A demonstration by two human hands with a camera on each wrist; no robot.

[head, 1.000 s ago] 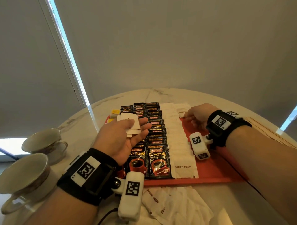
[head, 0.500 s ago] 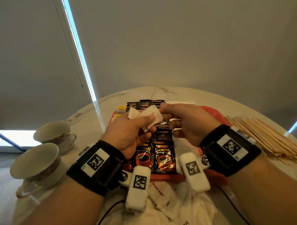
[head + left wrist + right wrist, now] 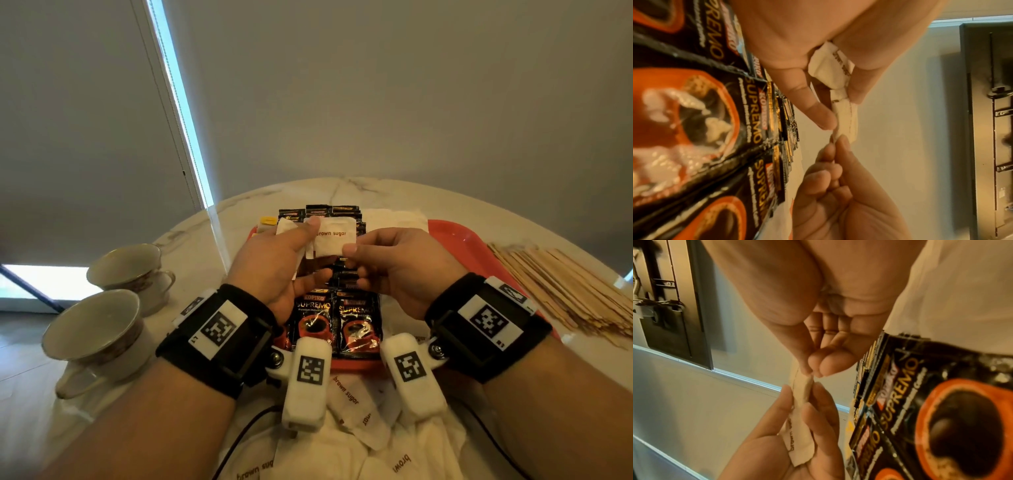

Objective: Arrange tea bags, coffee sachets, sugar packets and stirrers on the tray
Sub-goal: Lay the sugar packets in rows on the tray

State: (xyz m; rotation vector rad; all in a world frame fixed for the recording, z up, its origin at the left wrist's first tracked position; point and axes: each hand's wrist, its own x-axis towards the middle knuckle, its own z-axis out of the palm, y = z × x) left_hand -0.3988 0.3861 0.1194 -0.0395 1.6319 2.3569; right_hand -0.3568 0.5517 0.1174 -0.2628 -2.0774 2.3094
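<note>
My left hand (image 3: pixel 294 253) holds a small stack of white brown sugar packets (image 3: pixel 330 241) above the red tray (image 3: pixel 455 236). My right hand (image 3: pixel 356 255) pinches the right corner of the top packet between thumb and forefinger. In the left wrist view the packets (image 3: pixel 830 73) are seen edge-on between thumb and fingers. The right wrist view shows the same pinch on the packets (image 3: pixel 799 434). Black coffee sachets (image 3: pixel 342 315) lie in overlapping rows on the tray under my hands. A row of sugar packets (image 3: pixel 394 219) lies to their right. Wooden stirrers (image 3: pixel 561 284) are piled on the table right of the tray.
Two teacups (image 3: pixel 130 270) (image 3: pixel 92 329) stand at the left on the round marble table (image 3: pixel 376 188). Loose brown sugar packets (image 3: pixel 356 411) lie on the table between the tray and me. A yellow-tagged item (image 3: pixel 268 221) shows at the tray's far left corner.
My right hand left the far end of the sugar row, came to my left hand and took hold of the top packet. Both hands now sit close together over the coffee sachets.
</note>
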